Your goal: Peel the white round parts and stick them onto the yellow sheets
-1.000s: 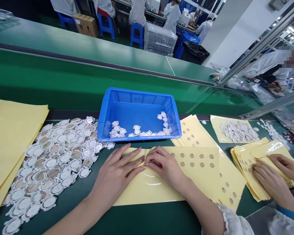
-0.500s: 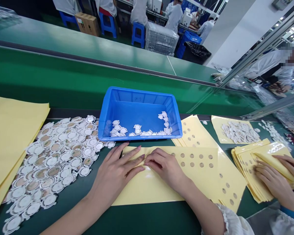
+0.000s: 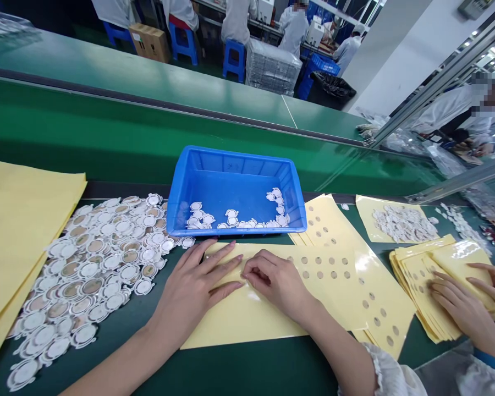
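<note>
A yellow glossy sheet (image 3: pixel 247 324) lies in front of me, with rows of round grey stickers (image 3: pixel 319 261) on its right part. My left hand (image 3: pixel 196 289) rests palm-down on the sheet's left part, fingers stretched and spread. Just right of its fingertips, my right hand (image 3: pixel 274 280) touches the sheet with thumb and forefinger pinched together. Whatever is between those fingertips is hidden. Beyond both hands stands a blue bin (image 3: pixel 235 232) with small white ring-shaped pieces (image 3: pixel 251 224) along its bottom.
A large heap of white ring pieces (image 3: pixel 107 258) covers the left side, beside big yellow sheets (image 3: pixel 20 231). More dotted sheets (image 3: pixel 385 302) lie under mine. At right, a co-worker's hands (image 3: pixel 457 300) touch a yellow stack (image 3: pixel 408 253). A green barrier (image 3: pixel 119 143) runs behind the bin.
The yellow sheet and its stickers have shifted slightly left under my hands. My right hand stays pinched in nearly the same spot. The co-worker's lifted sheet now lies flatter.
</note>
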### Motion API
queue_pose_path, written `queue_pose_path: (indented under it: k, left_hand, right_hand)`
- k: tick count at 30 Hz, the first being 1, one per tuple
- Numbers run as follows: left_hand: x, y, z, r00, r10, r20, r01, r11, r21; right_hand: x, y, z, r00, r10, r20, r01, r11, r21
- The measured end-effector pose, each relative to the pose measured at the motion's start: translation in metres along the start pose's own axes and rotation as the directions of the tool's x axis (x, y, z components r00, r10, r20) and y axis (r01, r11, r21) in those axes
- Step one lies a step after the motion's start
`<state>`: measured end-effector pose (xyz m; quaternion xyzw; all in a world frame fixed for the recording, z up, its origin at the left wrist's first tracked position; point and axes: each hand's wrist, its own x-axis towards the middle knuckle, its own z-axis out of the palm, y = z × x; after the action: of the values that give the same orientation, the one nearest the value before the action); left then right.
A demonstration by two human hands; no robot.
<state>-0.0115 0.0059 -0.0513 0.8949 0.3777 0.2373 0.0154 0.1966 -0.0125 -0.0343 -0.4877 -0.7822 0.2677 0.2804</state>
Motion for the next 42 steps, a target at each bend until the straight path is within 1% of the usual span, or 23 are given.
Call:
queue_pose_path:
  k: [2,3,4,6,9,10,12,14,15,16,18,20,21,24,28,31,35,36,38,39,40,41,42]
  left_hand:
    - [0.000,-0.001,0.002,1.000,0.009,-0.012,-0.009,1.000,-0.004]
    - [-0.001,-0.001,0.002,1.000,0.013,-0.024,-0.013,1.000,-0.009]
    - [-0.001,-0.001,0.001,0.999,0.016,-0.042,-0.016,1.000,-0.014]
    - [0.000,0.001,-0.004,0.996,0.020,-0.088,-0.023,0.999,-0.033]
    - [0.007,0.005,-0.024,0.982,0.044,-0.181,-0.055,0.997,-0.052]
    - [0.013,0.005,-0.034,0.977,0.043,-0.209,-0.051,0.998,-0.033]
    - [0.030,0.002,-0.052,0.970,-0.012,-0.243,0.025,0.998,0.051]
    - [0.054,-0.006,-0.067,0.975,-0.122,-0.188,0.152,0.976,0.157]
    - [0.068,-0.011,-0.070,0.979,-0.165,-0.117,0.186,0.962,0.202]
    - [0.082,-0.018,-0.071,0.977,-0.213,0.018,0.202,0.948,0.245]
    - [0.106,-0.030,-0.066,0.948,-0.241,0.210,0.173,0.939,0.298]
    - [0.124,-0.038,-0.055,0.919,-0.223,0.324,0.120,0.943,0.311]
    - [0.130,-0.040,-0.050,0.910,-0.211,0.357,0.097,0.945,0.311]
    - [0.139,-0.042,-0.039,0.897,-0.194,0.397,0.066,0.947,0.314]
    - [0.144,-0.042,-0.035,0.886,-0.166,0.433,0.027,0.950,0.310]
    - [0.148,-0.046,-0.033,0.881,-0.149,0.449,0.007,0.953,0.303]
    - [0.150,-0.046,-0.039,0.894,-0.202,0.400,0.075,0.948,0.311]
    - [0.148,-0.041,-0.043,0.903,-0.218,0.370,0.102,0.946,0.308]
    - [0.135,-0.026,-0.052,0.935,-0.255,0.245,0.196,0.951,0.240]
    - [0.125,-0.016,-0.054,0.952,-0.269,0.149,0.249,0.959,0.139]
    - [0.112,-0.005,-0.054,0.947,-0.321,0.029,0.321,0.947,-0.014]
    - [0.098,0.006,-0.052,0.935,-0.354,-0.029,0.344,0.922,-0.179]
    - [0.084,0.017,-0.048,0.922,-0.383,-0.062,0.340,0.874,-0.346]
  right_hand:
    - [0.001,0.000,-0.001,0.999,0.048,-0.008,-0.047,0.995,0.093]
    - [0.001,0.000,-0.002,0.995,0.096,-0.006,-0.093,0.982,0.167]
    - [0.002,0.000,-0.003,0.988,0.154,0.000,-0.149,0.956,0.252]
    - [0.004,0.002,-0.006,0.962,0.271,0.037,-0.261,0.867,0.423]
    - [0.008,0.005,-0.007,0.921,0.372,0.113,-0.360,0.707,0.609]
    - [0.008,0.005,-0.007,0.914,0.385,0.129,-0.373,0.670,0.642]
    - [0.009,0.006,-0.006,0.910,0.393,0.132,-0.373,0.640,0.671]
    - [0.009,0.006,-0.004,0.916,0.387,0.106,-0.353,0.653,0.670]
    - [0.008,0.006,-0.004,0.919,0.382,0.093,-0.343,0.663,0.665]
    - [0.008,0.006,-0.003,0.922,0.377,0.084,-0.335,0.672,0.661]
    - [0.008,0.006,-0.002,0.925,0.373,0.068,-0.323,0.684,0.654]
    - [0.009,0.007,-0.001,0.927,0.371,0.047,-0.311,0.697,0.646]
    - [0.009,0.007,-0.001,0.928,0.371,0.033,-0.305,0.705,0.641]
    - [0.011,0.007,0.000,0.929,0.369,0.004,-0.294,0.733,0.613]
    - [0.011,0.007,0.000,0.930,0.368,-0.010,-0.292,0.753,0.590]
    - [0.012,0.009,0.002,0.924,0.382,-0.014,-0.294,0.735,0.611]
    - [0.014,0.011,0.004,0.911,0.412,-0.030,-0.277,0.662,0.696]
    - [0.014,0.011,0.004,0.903,0.429,-0.035,-0.269,0.625,0.732]
    - [0.015,0.009,0.003,0.881,0.471,-0.036,-0.247,0.525,0.815]
    - [0.016,0.007,0.001,0.871,0.490,-0.036,-0.231,0.472,0.851]
    - [0.016,0.004,0.000,0.862,0.506,-0.042,-0.209,0.428,0.879]
    - [0.015,0.002,-0.002,0.853,0.518,-0.059,-0.182,0.401,0.898]
    - [0.015,-0.001,-0.005,0.843,0.531,-0.089,-0.151,0.392,0.907]
